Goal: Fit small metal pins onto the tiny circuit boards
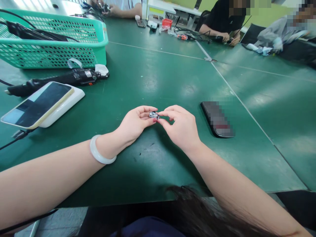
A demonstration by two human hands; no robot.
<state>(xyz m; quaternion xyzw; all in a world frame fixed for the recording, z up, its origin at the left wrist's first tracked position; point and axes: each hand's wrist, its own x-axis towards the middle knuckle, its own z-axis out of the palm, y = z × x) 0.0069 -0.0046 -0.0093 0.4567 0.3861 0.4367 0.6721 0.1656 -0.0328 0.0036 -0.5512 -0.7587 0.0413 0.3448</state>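
Between my two hands, above the green table (158, 79), is a small silver and black part (153, 115). My left hand (134, 124) pinches it between thumb and fingers; a pale bangle (98, 152) circles that wrist. The fingertips of my right hand (182, 127) are closed on the right end of the same part. Its finer details are too small to make out. To the right of my right hand lies a dark flat object (217, 119), partly blurred.
At the left are a green basket (61, 54) holding black items, a black cylindrical tool (59, 78), and a phone (37, 103) on a white block. Across the table, people sit near a red container (167, 23) and cables.
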